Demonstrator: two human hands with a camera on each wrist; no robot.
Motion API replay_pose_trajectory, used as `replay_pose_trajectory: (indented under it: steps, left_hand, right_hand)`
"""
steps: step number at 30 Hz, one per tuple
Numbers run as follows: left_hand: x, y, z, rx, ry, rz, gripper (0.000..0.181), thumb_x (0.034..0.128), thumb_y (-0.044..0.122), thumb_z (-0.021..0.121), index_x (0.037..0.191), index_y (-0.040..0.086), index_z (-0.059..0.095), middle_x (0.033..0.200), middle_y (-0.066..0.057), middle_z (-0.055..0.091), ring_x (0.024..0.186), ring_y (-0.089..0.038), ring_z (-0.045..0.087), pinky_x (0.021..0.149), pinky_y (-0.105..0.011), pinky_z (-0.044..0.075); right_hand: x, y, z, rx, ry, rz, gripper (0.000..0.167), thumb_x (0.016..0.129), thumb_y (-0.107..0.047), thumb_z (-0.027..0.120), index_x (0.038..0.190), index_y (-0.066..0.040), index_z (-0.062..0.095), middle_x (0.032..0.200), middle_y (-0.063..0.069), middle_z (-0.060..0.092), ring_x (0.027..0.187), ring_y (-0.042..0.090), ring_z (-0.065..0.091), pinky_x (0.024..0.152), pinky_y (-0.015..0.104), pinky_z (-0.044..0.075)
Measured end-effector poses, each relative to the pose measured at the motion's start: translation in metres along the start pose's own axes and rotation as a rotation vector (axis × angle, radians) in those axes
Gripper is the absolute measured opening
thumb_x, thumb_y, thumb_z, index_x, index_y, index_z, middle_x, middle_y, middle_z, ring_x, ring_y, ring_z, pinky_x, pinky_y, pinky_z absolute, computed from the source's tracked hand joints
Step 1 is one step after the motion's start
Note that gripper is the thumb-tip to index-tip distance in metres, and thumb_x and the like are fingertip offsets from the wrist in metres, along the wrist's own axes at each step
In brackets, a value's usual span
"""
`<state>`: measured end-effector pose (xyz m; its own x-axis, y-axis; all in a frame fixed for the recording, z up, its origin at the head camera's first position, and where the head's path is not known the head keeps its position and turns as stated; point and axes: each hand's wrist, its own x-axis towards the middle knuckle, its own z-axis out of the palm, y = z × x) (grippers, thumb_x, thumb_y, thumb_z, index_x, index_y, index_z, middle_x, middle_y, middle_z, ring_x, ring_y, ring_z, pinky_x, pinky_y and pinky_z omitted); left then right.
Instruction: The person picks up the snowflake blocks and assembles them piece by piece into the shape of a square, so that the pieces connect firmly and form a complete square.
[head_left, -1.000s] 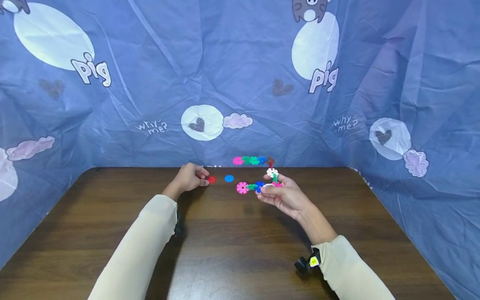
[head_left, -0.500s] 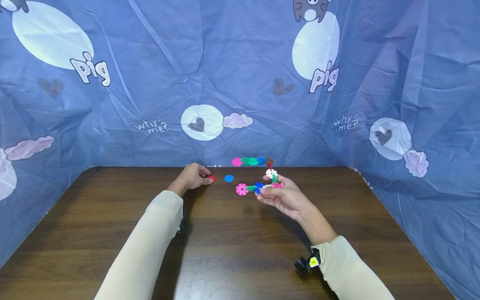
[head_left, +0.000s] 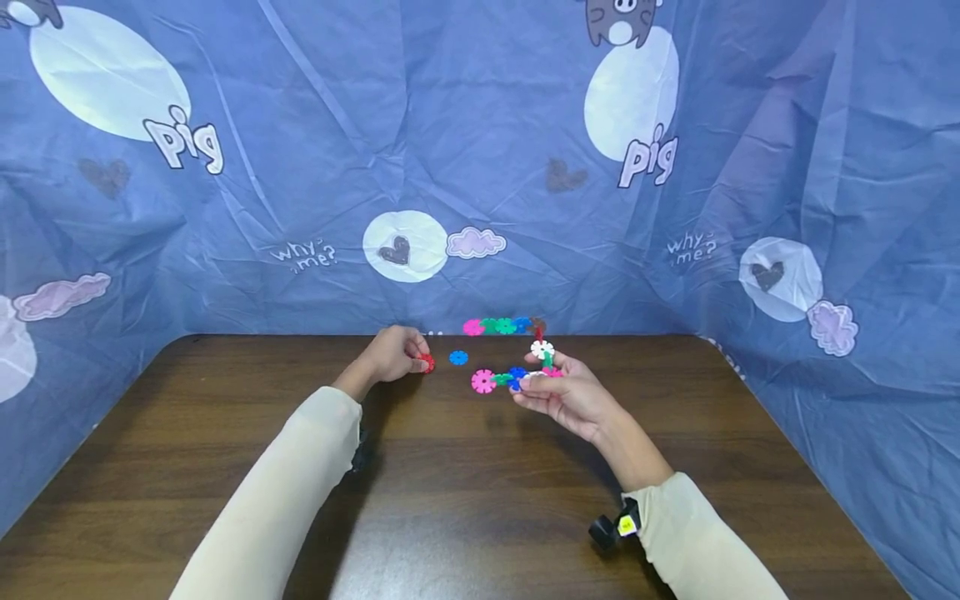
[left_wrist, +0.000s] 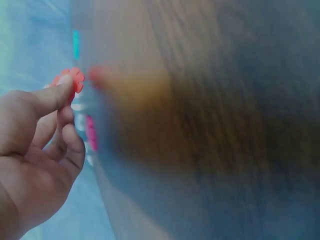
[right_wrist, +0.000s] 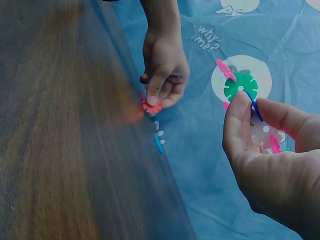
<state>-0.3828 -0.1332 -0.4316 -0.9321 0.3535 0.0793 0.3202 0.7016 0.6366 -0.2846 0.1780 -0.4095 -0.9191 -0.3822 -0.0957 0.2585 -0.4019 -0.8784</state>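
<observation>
My left hand [head_left: 390, 353] pinches a red notched flower-shaped plastic disc [left_wrist: 76, 80] between thumb and fingers, near the table's far edge. The disc is close to upright in the right wrist view. My right hand [head_left: 573, 397] grips a chain of interlocking notched discs by a white and a blue disc [head_left: 517, 378] on its near side. That chain bends in a U that is open to the left. A pink disc [head_left: 483, 382] ends its near arm, and another pink disc [head_left: 473, 327] ends the far arm. Fingers hide part of the chain.
A loose blue disc [head_left: 458, 357] lies on the brown wooden table [head_left: 450, 483] between the hands. Blue printed cloth [head_left: 480, 167] hangs behind the table and along its sides. A black wrist camera [head_left: 604, 532] hangs below the right sleeve.
My left fingers have closed on the red disc and shifted it slightly right, tilting it up. The chain's far arm has dropped a little while my right hand stays nearly still.
</observation>
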Motion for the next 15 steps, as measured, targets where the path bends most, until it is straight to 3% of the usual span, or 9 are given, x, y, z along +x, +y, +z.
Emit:
replay_pose_trajectory:
  steps: [7,15]
  left_hand:
    - [-0.015,0.018,-0.006,-0.312,0.032,0.085,0.012,0.0883,0.001,0.078,0.098,-0.002,0.071,0.084,-0.010,0.070,0.067,-0.015,0.059,0.058,-0.025,0.049]
    - [-0.032,0.038,-0.005,-0.501,0.012,0.134,0.016,0.0905,0.003,0.077,0.104,-0.001,0.071,0.091,-0.011,0.072,0.077,-0.018,0.065,0.071,-0.040,0.058]
  right_hand:
    - [0.000,-0.001,-0.001,-0.003,-0.011,0.004,0.037,0.094,0.017,0.052,0.127,0.003,0.042,0.087,0.013,0.069,0.080,0.025,0.074,0.080,0.035,0.062]
    - [0.000,0.000,-0.003,-0.015,-0.042,0.026,0.040,0.094,0.015,0.048,0.131,0.001,0.040,0.079,0.008,0.071,0.077,0.020,0.073,0.078,0.031,0.060]
